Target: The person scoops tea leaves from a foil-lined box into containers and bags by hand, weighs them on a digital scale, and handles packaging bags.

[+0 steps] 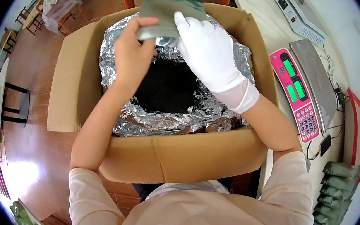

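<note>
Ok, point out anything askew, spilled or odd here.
One mismatch: the right grip is gloved in white, while the left grip is bare, though both are at the pouch. The foil is crumpled, but that seems normal for a box lining. I see no spill.

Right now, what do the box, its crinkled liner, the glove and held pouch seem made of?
Box: matte brown cardboard, by its stiff creases.
Liner: shiny silver foil or metallised film, wrinkled and glinting.
Glove: matte white, probably thin fabric, by its soft folds.
Pouch: green, perhaps plastic laminate, by its smooth sheen; blur leaves that open.
</note>
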The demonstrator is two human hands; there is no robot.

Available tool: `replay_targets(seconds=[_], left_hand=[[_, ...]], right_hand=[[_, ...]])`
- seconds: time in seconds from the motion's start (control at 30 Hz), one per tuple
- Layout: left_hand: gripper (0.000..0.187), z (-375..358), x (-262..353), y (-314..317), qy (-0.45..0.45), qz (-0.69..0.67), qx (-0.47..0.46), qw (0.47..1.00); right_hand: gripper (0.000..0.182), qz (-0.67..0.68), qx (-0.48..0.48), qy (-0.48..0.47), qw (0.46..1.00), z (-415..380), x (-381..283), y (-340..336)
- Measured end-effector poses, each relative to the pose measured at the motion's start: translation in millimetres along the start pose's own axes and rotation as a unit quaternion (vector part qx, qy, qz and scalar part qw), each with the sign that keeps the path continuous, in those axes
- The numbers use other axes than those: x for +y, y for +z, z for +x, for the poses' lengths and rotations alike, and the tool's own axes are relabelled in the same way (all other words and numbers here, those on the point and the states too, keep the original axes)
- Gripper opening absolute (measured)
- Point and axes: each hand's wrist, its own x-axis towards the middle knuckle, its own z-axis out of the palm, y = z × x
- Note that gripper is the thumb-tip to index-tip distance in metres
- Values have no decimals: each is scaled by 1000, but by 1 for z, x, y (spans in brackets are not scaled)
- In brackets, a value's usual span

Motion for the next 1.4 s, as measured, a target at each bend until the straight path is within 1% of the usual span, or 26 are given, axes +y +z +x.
replay_targets(seconds=[0.03, 0.1, 0.17, 0.2, 0.23, 0.27, 0.4, 0.43, 0.47, 0.5, 0.57, 0.6, 0.63, 0.7, 0.83, 0.87, 0.9, 0.97, 1.0, 1.03, 1.1, 1.2, 1.23, 1.27, 1.3, 1.4], left_hand=[[22, -4, -1, 6, 12, 32, -25, 999], [24, -9, 0, 15, 28, -6, -38, 999], [25, -8, 3, 12, 29, 45, -39, 998], [26, -4, 11, 5, -14, 34, -20, 999], [25, 4, 4, -1, 18, 12, 22, 1000], [25, 11, 3, -11, 27, 13, 41, 999], [25, 14, 3, -19, 52, 43, 93, 993], [24, 15, 4, -20, 59, 45, 102, 992], [22, 16, 1, -20, 61, 31, 102, 992], [23, 16, -3, -19, 79, 78, 95, 989], [27, 14, -7, -15, 74, 74, 71, 992], [31, 12, -4, -15, 95, 107, 61, 988], [33, 10, -1, -12, 128, 138, 81, 979], [30, 6, 9, -11, 83, 104, 45, 990], [26, 5, 9, -13, 110, 97, 63, 987], [25, 5, 11, -16, 81, 68, 56, 993], [25, 4, 10, -17, 81, 61, 66, 993], [23, 3, 8, -20, 75, 37, 50, 995], [21, -1, 14, -23, 92, 70, 46, 992], [20, -3, 6, -19, 143, 77, 62, 985], [21, -12, 8, -15, 143, 23, 42, 989], [26, -25, 14, -9, 215, 12, 14, 977], [29, -27, 17, -9, 236, 9, 8, 972], [36, -30, 20, -9, 243, 10, -11, 970], [41, -34, 25, -7, 276, -23, -12, 961], [48, -46, 44, -3, 297, -31, -40, 953]], right_hand=[[35, -4, 0, 4, 1000, 1, 2, 1], [36, -5, -5, -11, 1000, 1, 4, 5], [37, -6, -6, -15, 1000, -1, 10, 5], [37, -36, -15, -4, 999, -1, 16, 8], [37, -65, -23, 7, 998, 1, 21, 10], [59, -58, -117, 87, 988, 6, 26, 12], [55, -40, -70, 72, 994, 6, 29, 8], [45, 29, 26, 13, 999, 6, 27, 0], [35, 95, 123, -48, 987, 8, 23, -8], [35, 97, 126, -58, 986, 9, 16, -14], [36, 208, 138, -155, 956, 6, -1, -28], [38, 225, 137, -122, 957, 4, -17, -28], [37, 226, 124, -91, 962, 2, -27, -22], [38, 210, 53, -26, 976, 1, -34, -22], [41, 233, 45, -44, 970, 4, -41, -39], [42, 229, 69, -73, 968, 1, -46, -43], [44, 225, 94, -102, 964, -2, -51, -47], [43, 242, 68, -90, 964, -4, -57, -44], [43, 197, 69, -60, 976, -4, -54, -39], [42, 152, 70, -28, 986, -3, -51, -38], [32, 172, 65, 17, 983, -3, -48, -36], [24, 326, 21, 91, 941, -16, -51, -26], [22, 365, -18, 124, 923, -24, -40, -20], [20, 450, -69, 205, 866, -18, -32, -33], [18, 527, -120, 284, 792, -13, -26, -45], [16, 555, -12, 223, 801, -22, -21, -48]])
